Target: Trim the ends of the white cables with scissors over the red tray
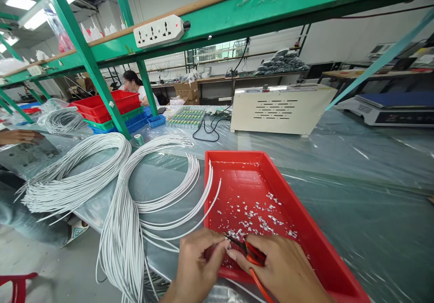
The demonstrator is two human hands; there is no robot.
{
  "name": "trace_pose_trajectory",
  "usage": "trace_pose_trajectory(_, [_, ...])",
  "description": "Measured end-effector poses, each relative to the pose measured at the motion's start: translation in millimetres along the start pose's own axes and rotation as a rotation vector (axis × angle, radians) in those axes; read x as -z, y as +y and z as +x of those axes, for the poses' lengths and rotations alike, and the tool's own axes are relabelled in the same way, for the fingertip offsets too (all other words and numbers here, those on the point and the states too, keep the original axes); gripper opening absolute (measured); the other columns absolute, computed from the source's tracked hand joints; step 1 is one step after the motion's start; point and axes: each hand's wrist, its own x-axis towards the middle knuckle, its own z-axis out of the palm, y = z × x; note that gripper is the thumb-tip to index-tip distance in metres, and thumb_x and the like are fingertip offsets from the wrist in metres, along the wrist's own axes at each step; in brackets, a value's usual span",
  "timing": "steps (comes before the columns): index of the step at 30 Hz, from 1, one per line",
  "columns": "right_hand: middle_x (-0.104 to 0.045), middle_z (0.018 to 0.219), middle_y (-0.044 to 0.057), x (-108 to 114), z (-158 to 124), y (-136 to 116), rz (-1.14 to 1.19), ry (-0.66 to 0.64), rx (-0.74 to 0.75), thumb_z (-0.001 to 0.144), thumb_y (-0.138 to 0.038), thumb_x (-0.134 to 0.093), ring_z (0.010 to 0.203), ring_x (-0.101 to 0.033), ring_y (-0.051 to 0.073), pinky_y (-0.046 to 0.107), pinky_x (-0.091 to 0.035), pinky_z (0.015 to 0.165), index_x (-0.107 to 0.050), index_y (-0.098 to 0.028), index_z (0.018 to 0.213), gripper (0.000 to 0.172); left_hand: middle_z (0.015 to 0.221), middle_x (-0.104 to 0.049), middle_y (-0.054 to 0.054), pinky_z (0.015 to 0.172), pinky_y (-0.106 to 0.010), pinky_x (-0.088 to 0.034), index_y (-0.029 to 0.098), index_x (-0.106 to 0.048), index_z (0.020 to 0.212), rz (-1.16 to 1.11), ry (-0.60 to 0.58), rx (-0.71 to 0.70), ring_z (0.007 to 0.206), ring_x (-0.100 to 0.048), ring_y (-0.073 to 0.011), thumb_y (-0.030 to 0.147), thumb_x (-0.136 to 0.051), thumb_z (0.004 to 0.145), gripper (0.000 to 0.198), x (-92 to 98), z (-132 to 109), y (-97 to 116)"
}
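Hands meet at the bottom centre of my feed, over the near edge of a shallow red plastic tray [244, 181]. The tray lies on the table [366, 194], which is covered in clear plastic sheeting. My right hand [288, 271] has its grip closed around small red-handled cutting pliers [253, 254], the dark tip pointing left toward the other hand. My left hand [198, 267] has thumb and forefinger pressed together right at that tip; whether a wire end sits between them I cannot tell, as it is too small. Tiny white snippets [257, 219] litter the tray floor just above the hands. To the left of the tray, long white wires [122, 221] curve in a bundle over the table edge and hang toward the floor, and a second bundle [68, 181] lies further left. A beige metal box with vent slots [281, 109] stands behind the tray, well apart. At the left edge, another person's hand [18, 136] rests on the table.
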Motion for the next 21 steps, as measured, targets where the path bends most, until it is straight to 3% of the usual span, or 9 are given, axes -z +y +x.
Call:
trace_pose_trajectory(4, [-0.058,0.049,-0.001,0,2,1,-0.076,0.239,0.118,0.09,-0.042,-0.039,0.046,-0.056,0.017,0.027,-0.028,0.051,-0.053,-0.021,0.056,0.043,0.057,-0.059,-0.002,0.052,-0.02,-0.036,0.013,-0.065,0.067,-0.104,-0.09,0.092,0.053,-0.047,-0.0113,0.029,-0.054,0.084,0.026,2.4,2,4])
trace_pose_trajectory(6, [-0.059,0.049,-0.001,0,3,0,-0.084,0.275,0.14,0.091,-0.041,-0.036,0.047,-0.057,0.017,0.027,-0.028,0.053,-0.053,-0.021,0.056,0.044,0.055,-0.059,-0.001,0.05,-0.02,-0.036,0.013,-0.064,0.066,-0.129,-0.089,0.122,0.051,-0.045,-0.0107,0.03,-0.057,0.082,0.025,2.4,4,2])
trace_pose_trajectory(9, [-0.059,0.047,-0.003,0,4,-3,-0.042,0.116,0.036,0.086,-0.042,-0.047,0.044,-0.055,0.016,0.026,-0.025,0.047,-0.052,-0.022,0.054,0.039,0.057,-0.061,-0.001,0.048,-0.02,-0.037,0.013,-0.064,0.067,0.002,0.025,0.001,0.049,-0.048,-0.0107,0.022,-0.059,0.08,0.017,-1.0,1,-4])
trace_pose_trajectory(13, [-0.057,0.043,-0.003,1,3,-7,0.007,-0.093,-0.072,0.083,-0.044,-0.052,0.039,-0.053,0.016,0.026,-0.019,0.042,-0.053,-0.023,0.05,0.039,0.07,-0.07,-0.004,0.059,-0.024,-0.041,0.014,-0.064,0.077,0.374,0.198,-0.415,0.06,-0.062,-0.0147,0.005,-0.055,0.079,0.012,-6.4,-6,-7])
trace_pose_trajectory(15, [-0.059,0.044,-0.002,2,2,-8,-0.004,-0.115,-0.078,0.082,-0.044,-0.052,0.04,-0.056,0.017,0.026,-0.018,0.042,-0.054,-0.023,0.05,0.039,0.07,-0.071,-0.005,0.059,-0.025,-0.04,0.014,-0.063,0.078,0.467,0.229,-0.5,0.059,-0.063,-0.0157,0.004,-0.054,0.08,0.014,-6.3,-7,-4])
trace_pose_trajectory(17, [-0.063,0.049,-0.001,3,1,-7,-0.046,-0.08,-0.064,0.082,-0.04,-0.053,0.045,-0.059,0.02,0.026,-0.021,0.043,-0.056,-0.023,0.053,0.033,0.067,-0.07,-0.004,0.055,-0.024,-0.04,0.014,-0.064,0.076,0.392,0.14,-0.369,0.055,-0.06,-0.0145,0.008,-0.051,0.083,0.016,-4.5,-5,0])
trace_pose_trajectory(19, [-0.065,0.054,0.0,3,0,-7,-0.104,-0.018,-0.036,0.08,-0.034,-0.056,0.051,-0.062,0.022,0.027,-0.025,0.046,-0.058,-0.023,0.058,0.025,0.06,-0.066,-0.003,0.05,-0.021,-0.04,0.014,-0.064,0.07,0.239,0.017,-0.146,0.052,-0.057,-0.0132,0.017,-0.05,0.086,0.022,-2.1,-2,4])
trace_pose_trajectory(21, [-0.066,0.058,0.001,3,0,-7,-0.135,0.012,-0.021,0.079,-0.03,-0.057,0.054,-0.063,0.023,0.027,-0.028,0.049,-0.058,-0.022,0.061,0.019,0.055,-0.064,-0.002,0.047,-0.02,-0.039,0.015,-0.064,0.065,0.156,-0.028,-0.002,0.05,-0.054,-0.0127,0.022,-0.051,0.086,0.026,-0.8,0,6])
